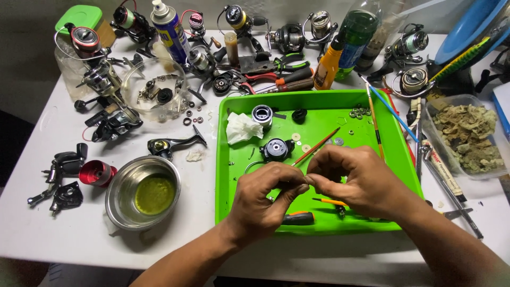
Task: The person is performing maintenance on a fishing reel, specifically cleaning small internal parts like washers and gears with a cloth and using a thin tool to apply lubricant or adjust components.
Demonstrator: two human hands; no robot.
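Over the green tray [234, 159], the left hand [263, 199] and right hand [353, 178] meet, fingertips pinched together on a tiny part, mostly hidden. It seems light and easy to drop, so a fingertip pinch suits it.

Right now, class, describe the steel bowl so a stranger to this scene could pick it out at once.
Start at the green tray in the middle of the white table. Just outside the tray's left edge, near its front corner, sits the steel bowl. It is the only round metal dish there, with a pool of yellow-green liquid in it; the bowl farther back is clear and holds small parts.
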